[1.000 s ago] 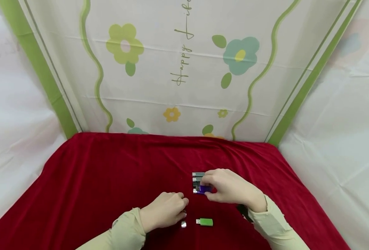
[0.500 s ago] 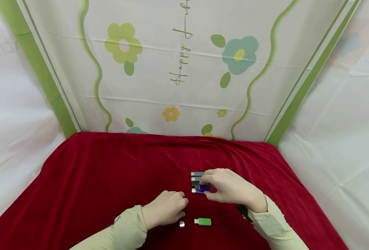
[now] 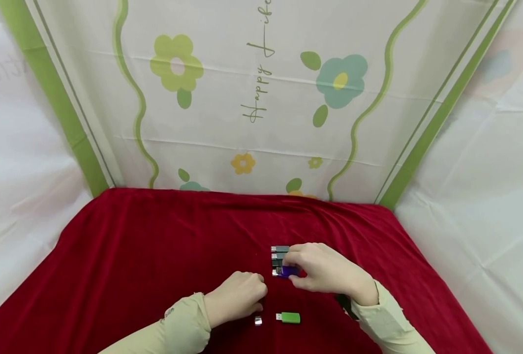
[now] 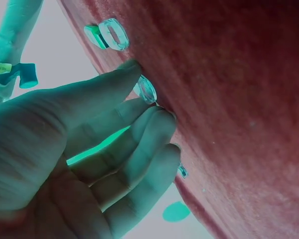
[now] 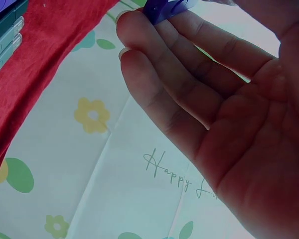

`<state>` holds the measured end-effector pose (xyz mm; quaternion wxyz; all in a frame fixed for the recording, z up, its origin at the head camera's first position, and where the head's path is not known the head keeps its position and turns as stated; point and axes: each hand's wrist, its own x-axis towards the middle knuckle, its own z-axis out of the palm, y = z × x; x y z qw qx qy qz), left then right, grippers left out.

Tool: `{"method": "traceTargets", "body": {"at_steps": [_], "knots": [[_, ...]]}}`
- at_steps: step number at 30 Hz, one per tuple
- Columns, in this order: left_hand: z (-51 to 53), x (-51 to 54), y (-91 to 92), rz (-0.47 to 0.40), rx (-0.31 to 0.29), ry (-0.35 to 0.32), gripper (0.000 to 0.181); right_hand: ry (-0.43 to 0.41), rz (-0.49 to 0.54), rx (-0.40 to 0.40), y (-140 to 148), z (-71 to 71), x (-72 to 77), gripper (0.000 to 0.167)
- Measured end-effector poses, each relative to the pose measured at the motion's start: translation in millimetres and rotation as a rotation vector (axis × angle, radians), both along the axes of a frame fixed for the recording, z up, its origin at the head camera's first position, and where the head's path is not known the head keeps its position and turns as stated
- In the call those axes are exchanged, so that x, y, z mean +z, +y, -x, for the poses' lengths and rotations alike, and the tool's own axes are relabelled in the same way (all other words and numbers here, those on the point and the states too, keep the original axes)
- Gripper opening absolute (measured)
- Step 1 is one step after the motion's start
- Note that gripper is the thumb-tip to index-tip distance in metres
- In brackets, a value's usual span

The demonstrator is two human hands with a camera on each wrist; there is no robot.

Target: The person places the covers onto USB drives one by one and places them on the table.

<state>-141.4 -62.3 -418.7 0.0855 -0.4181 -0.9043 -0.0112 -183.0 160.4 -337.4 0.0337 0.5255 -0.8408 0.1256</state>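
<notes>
My right hand (image 3: 321, 268) pinches a purple USB flash drive (image 3: 290, 271) between thumb and fingertips, its metal plug pointing left. In the right wrist view the held purple drive is partly cut off by the top edge. It sits just over the near end of a row of flash drives (image 3: 281, 256); my fingers cover the row's right part. My left hand (image 3: 239, 297) is low at the cloth, pinching a small clear cap (image 4: 147, 89) at thumb and fingertips. Nearer me lie a green flash drive (image 3: 290, 317), plug leftward, and another clear cap (image 3: 258, 320).
A red velvet cloth (image 3: 164, 255) covers the table, with creases towards its right side. White fabric walls with a flower print (image 3: 172, 64) close in the back and both sides.
Both hands keep almost the same place. The left fingers have shifted slightly, and the shiny piece seen under them a second ago is now hidden in the head view.
</notes>
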Motion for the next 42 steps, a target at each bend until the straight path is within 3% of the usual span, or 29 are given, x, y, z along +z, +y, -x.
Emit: {"method": "traceTargets", "body": {"at_steps": [4,9,14,20,23,27,32,35,38,42], "knots": [[-0.1,0.0,2.7,0.021,-0.015,0.04,0.028,-0.004,0.001,-0.003,0,-1.3,1.3,0.016],[2.8,-2.8,3.1,0.037,-0.03,0.033,0.026,-0.006,0.001,-0.001,0,-1.4,2.1,0.016],[7.1,-5.0,0.9,-0.006,-0.046,-0.029,0.026,-0.003,-0.001,0.001,0,-1.0,3.2,0.015],[10.4,-4.1,-6.1,-0.117,-0.069,-0.164,0.027,0.008,0.003,-0.003,0,-1.4,5.0,0.016],[9.7,5.7,-10.2,-0.173,-0.082,-0.183,0.02,0.021,0.023,0.005,1,-2.4,5.8,0.017],[6.8,30.8,-17.4,-0.3,-0.093,-0.17,0.008,0.073,0.123,0.051,3,-3.0,7.1,0.02],[1.2,62.1,-30.1,-0.569,-0.117,-0.041,0.006,0.121,0.297,0.104,4,-4.2,11.4,0.022],[-3.0,76.4,-34.3,-0.678,-0.135,0.026,0.013,0.136,0.367,0.127,5,-5.3,15.6,0.02],[-7.7,85.5,-34.7,-0.723,-0.147,0.067,0.019,0.16,0.414,0.15,6,-5.6,18.6,0.018],[-12.2,89.3,-32.7,-0.729,-0.146,0.102,0.024,0.19,0.436,0.158,6,-6.1,19.5,0.018]]}}
